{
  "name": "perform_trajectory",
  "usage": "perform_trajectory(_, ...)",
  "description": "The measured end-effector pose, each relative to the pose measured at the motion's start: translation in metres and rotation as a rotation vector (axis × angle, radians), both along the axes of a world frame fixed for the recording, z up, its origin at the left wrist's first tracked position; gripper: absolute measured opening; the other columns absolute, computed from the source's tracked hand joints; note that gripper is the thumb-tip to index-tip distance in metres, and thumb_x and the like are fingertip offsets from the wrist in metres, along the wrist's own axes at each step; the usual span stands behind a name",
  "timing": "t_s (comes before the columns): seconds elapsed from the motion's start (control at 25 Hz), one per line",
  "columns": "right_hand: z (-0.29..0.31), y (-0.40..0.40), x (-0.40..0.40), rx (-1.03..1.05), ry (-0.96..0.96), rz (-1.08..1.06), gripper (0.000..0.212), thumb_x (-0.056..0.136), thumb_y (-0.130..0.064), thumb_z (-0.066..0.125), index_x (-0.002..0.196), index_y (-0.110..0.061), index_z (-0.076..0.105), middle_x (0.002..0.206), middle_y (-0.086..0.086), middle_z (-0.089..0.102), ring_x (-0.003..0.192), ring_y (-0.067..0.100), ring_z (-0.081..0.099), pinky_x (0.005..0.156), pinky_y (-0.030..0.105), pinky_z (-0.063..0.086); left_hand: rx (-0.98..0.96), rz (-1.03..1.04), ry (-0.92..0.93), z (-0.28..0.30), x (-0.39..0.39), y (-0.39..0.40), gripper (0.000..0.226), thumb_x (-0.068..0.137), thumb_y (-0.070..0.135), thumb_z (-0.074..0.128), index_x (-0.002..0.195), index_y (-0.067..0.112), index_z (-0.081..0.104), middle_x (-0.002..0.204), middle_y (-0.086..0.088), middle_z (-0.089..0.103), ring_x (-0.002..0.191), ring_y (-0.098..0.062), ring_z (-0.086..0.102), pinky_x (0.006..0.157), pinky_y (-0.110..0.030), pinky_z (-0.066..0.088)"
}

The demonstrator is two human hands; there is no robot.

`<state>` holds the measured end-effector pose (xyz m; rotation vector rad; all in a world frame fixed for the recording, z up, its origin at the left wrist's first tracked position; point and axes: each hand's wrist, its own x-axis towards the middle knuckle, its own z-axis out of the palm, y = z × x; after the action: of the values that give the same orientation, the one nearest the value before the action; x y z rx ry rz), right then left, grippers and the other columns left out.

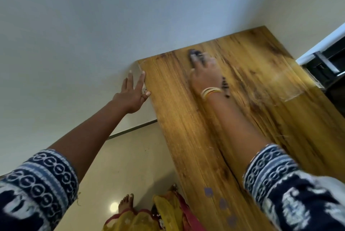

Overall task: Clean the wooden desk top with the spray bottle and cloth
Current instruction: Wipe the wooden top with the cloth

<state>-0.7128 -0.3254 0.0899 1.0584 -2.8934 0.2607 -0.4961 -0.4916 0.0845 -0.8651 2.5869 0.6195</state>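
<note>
Reach was your risk: your right hand point(202, 73) pressed a dark cloth point(194, 57) far across the desk top point(186, 137), fingers blurred, so I couldn't tell their spread. Your left hand point(131, 98), fingers splayed, braced at the edge; it could slip. No spray bottle showed.

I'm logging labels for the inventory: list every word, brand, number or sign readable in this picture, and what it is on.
None: no readable text shows anywhere.
The wooden desk top bears only grain and some purple spots.
The cloth under the right hand is blurred and shows no label.
The sleeves carry patterns, not letters.
</note>
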Motion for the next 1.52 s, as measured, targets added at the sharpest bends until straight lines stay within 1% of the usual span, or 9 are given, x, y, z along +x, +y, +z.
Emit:
perform_trajectory(0.12, -0.011, -0.027, 0.1, 0.015, 0.01, 0.329, 0.051, 0.097, -0.042, 0.032, 0.147, -0.031, 0.038, 0.152, 0.012, 0.037, 0.134, 0.035, 0.041, 0.105, 0.048, 0.038, -0.008, 0.0, -0.021, 0.001, 0.0, 0.001, 0.073, 0.097, 0.058, 0.023, 0.147, 0.039, -0.027, 0.158, -0.004, -0.032, 0.149, -0.029, -0.015, 0.112, -0.064, 0.023)
perform_trajectory(0.24, -0.01, -0.013, 0.083, -0.015, 0.0, 0.42, 0.051, 0.096, -0.042, 0.037, 0.145, -0.03, 0.042, 0.15, 0.012, 0.04, 0.134, 0.034, 0.041, 0.107, 0.048, 0.036, -0.075, -0.013, -0.037, 0.003, 0.002, 0.0, 0.073, 0.096, 0.061, 0.021, 0.148, 0.038, -0.025, 0.16, -0.003, -0.027, 0.15, -0.029, -0.013, 0.111, -0.063, 0.024)
perform_trajectory(0.48, -0.003, 0.119, -0.082, -0.063, -0.004, -0.28, 0.056, 0.093, -0.044, 0.033, 0.147, -0.031, 0.037, 0.152, 0.013, 0.037, 0.134, 0.036, 0.039, 0.108, 0.048, 0.036, -0.356, -0.445, 0.18, 0.006, 0.009, -0.002, 0.067, 0.098, 0.052, 0.003, 0.156, 0.016, 0.0, 0.163, -0.003, -0.004, 0.151, -0.023, 0.005, 0.116, -0.047, 0.027)
perform_trajectory(0.72, -0.009, 0.112, -0.04, -0.092, -0.008, -0.649, 0.054, 0.095, -0.034, 0.042, 0.148, -0.024, 0.038, 0.156, 0.02, 0.028, 0.14, 0.042, 0.029, 0.111, 0.052, 0.027, -0.326, -0.48, 0.221, 0.002, 0.008, -0.009, 0.068, 0.097, 0.05, 0.012, 0.156, 0.017, 0.0, 0.163, -0.001, -0.004, 0.151, -0.021, 0.003, 0.118, -0.04, 0.026)
perform_trajectory(1.0, -0.01, 0.047, 0.147, -0.05, -0.007, 0.309, 0.051, 0.096, -0.041, 0.038, 0.147, -0.036, 0.039, 0.154, 0.012, 0.037, 0.136, 0.035, 0.039, 0.109, 0.048, 0.033, -0.322, -0.448, 0.206, 0.006, 0.007, -0.006, 0.068, 0.098, 0.05, 0.012, 0.156, 0.018, 0.001, 0.164, 0.0, -0.003, 0.151, -0.02, 0.003, 0.118, -0.041, 0.027)
perform_trajectory(1.12, -0.007, 0.073, 0.13, 0.009, 0.013, 0.527, 0.051, 0.095, -0.043, 0.038, 0.146, -0.037, 0.041, 0.153, 0.008, 0.039, 0.135, 0.031, 0.04, 0.109, 0.047, 0.033, -0.301, -0.443, 0.183, 0.005, 0.008, -0.004, 0.066, 0.099, 0.049, 0.015, 0.156, 0.019, -0.001, 0.164, 0.0, -0.005, 0.151, -0.019, 0.0, 0.117, -0.043, 0.028)
perform_trajectory(1.24, -0.01, 0.12, 0.04, -0.024, 0.103, 0.118, 0.055, 0.09, -0.046, 0.038, 0.144, -0.036, 0.042, 0.147, 0.013, 0.044, 0.125, 0.034, 0.048, 0.102, 0.047, 0.041, -0.244, -0.414, 0.177, 0.008, 0.008, -0.001, 0.066, 0.1, 0.049, 0.016, 0.156, 0.021, -0.004, 0.164, 0.002, -0.009, 0.151, -0.017, -0.005, 0.118, -0.042, 0.026)
perform_trajectory(1.4, -0.008, 0.182, -0.028, -0.076, -0.006, -0.449, 0.057, 0.09, -0.042, 0.038, 0.145, -0.027, 0.043, 0.15, 0.02, 0.037, 0.133, 0.041, 0.039, 0.108, 0.052, 0.034, -0.289, -0.441, 0.183, 0.008, 0.009, -0.002, 0.066, 0.099, 0.049, 0.013, 0.156, 0.018, -0.003, 0.164, -0.001, -0.006, 0.151, -0.019, -0.002, 0.119, -0.042, 0.025)
perform_trajectory(1.52, -0.006, 0.144, -0.002, -0.099, -0.021, -0.571, 0.055, 0.092, -0.035, 0.042, 0.146, -0.026, 0.042, 0.154, 0.019, 0.033, 0.137, 0.041, 0.034, 0.112, 0.049, 0.028, -0.303, -0.465, 0.187, 0.007, 0.008, -0.003, 0.065, 0.101, 0.047, 0.015, 0.156, 0.017, -0.002, 0.164, -0.002, -0.004, 0.151, -0.02, -0.001, 0.12, -0.042, 0.024)
